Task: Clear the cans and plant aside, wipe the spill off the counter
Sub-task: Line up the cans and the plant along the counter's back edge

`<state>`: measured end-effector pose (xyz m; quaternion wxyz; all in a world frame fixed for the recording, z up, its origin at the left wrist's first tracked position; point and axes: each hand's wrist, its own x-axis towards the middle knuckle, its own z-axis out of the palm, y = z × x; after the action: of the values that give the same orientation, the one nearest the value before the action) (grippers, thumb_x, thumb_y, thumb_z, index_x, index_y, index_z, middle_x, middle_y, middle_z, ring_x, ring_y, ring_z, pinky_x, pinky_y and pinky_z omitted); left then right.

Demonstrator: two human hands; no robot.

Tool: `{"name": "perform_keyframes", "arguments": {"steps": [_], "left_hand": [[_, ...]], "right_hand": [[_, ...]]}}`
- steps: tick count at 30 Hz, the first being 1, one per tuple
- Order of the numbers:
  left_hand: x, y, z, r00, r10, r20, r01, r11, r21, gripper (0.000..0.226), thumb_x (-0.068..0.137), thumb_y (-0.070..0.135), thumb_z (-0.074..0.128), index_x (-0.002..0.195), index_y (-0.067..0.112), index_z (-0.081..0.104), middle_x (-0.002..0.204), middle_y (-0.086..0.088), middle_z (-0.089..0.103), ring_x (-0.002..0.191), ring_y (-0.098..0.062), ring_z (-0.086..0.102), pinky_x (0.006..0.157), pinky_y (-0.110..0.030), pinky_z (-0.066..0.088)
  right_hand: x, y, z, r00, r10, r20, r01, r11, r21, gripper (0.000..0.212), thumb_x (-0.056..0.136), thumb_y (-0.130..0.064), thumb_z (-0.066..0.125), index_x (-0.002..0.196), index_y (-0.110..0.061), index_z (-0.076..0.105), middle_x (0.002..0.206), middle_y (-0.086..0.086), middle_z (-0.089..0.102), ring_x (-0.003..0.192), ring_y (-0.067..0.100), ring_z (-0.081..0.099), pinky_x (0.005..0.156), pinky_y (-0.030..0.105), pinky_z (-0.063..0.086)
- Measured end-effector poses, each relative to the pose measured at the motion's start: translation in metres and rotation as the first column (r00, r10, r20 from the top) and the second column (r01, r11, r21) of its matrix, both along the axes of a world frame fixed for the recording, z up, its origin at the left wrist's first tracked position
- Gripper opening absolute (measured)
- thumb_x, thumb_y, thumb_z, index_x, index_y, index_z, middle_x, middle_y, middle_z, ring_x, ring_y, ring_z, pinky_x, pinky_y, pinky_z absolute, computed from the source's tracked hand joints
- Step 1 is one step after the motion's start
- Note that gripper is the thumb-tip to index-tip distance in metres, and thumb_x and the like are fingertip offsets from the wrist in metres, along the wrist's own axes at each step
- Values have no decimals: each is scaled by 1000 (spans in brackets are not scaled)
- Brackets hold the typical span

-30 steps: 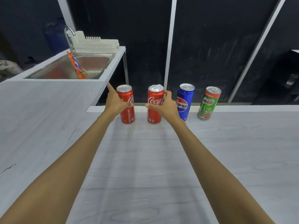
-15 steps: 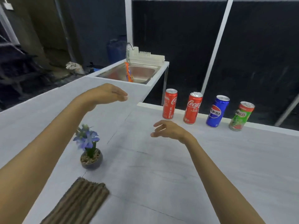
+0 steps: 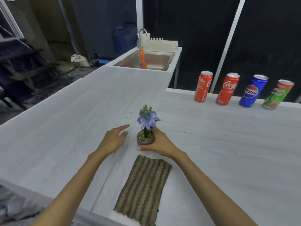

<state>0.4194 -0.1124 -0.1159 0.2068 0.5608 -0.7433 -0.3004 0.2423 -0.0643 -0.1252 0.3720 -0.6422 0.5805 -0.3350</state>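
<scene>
A small potted plant (image 3: 146,137) with blue flowers stands on the white counter (image 3: 228,144). My right hand (image 3: 160,143) grips its dark pot from the right, thumb under the front rim. My left hand (image 3: 114,140) hovers just left of the pot, fingers straight, touching nothing. Along the counter's far edge stand several cans: two red Coca-Cola cans (image 3: 203,86) (image 3: 227,91), a blue Pepsi can (image 3: 253,92) and a green Milo can (image 3: 277,97). A brown ribbed cloth (image 3: 143,188) lies flat in front of the pot, near the front edge.
A steel sink (image 3: 151,60) with a tap, a white rack and an orange item sits at the far end of the left counter arm. A small dark mark (image 3: 129,113) shows on the counter behind the plant. Dark clutter lies on the floor to the left.
Both hands left the two Coca-Cola cans and came back to the plant. My right hand has taken hold of the pot. The view swung left and down.
</scene>
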Motion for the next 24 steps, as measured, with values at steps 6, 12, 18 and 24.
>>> {"name": "perform_keyframes", "arguments": {"steps": [6, 12, 18, 24], "left_hand": [[-17, -15, -41, 968, -223, 116, 229, 973, -38, 48, 101, 25, 29, 147, 17, 21, 157, 0, 13, 146, -12, 3, 117, -28, -2], [-54, -59, -42, 927, -292, 238, 323, 940, -107, 53, 101, 30, 21, 149, 16, 6, 158, 2, 1, 146, -12, -5, 117, -31, -7], [-98, -108, -44, 906, -296, 302, 348, 927, -138, 53, 101, 30, 18, 149, 13, 4, 159, 1, 0, 146, -13, -6, 117, -31, -7], [-125, -151, -52, 892, -293, 343, 359, 922, -146, 53, 101, 32, 16, 149, 13, 3, 159, 1, -1, 146, -13, -6, 117, -29, -7]], "right_hand": [[7, -10, -21, 982, -184, -31, 179, 978, -111, 45, 71, -17, 76, 109, -13, 53, 109, 6, 61, 91, 13, 55, 78, 23, 44], [-43, -51, -7, 924, -382, -12, 377, 918, -125, 50, 72, -19, 78, 113, -8, 53, 103, 1, 60, 92, 12, 54, 77, 16, 39], [-104, -110, 4, 857, -515, 5, 509, 845, -161, 45, 73, -17, 76, 111, -7, 53, 106, 7, 61, 93, 15, 54, 79, 21, 40], [-140, -167, 2, 823, -567, 30, 564, 809, -167, 44, 74, -15, 75, 111, -5, 52, 100, 4, 60, 93, 18, 56, 75, 22, 39]]}}
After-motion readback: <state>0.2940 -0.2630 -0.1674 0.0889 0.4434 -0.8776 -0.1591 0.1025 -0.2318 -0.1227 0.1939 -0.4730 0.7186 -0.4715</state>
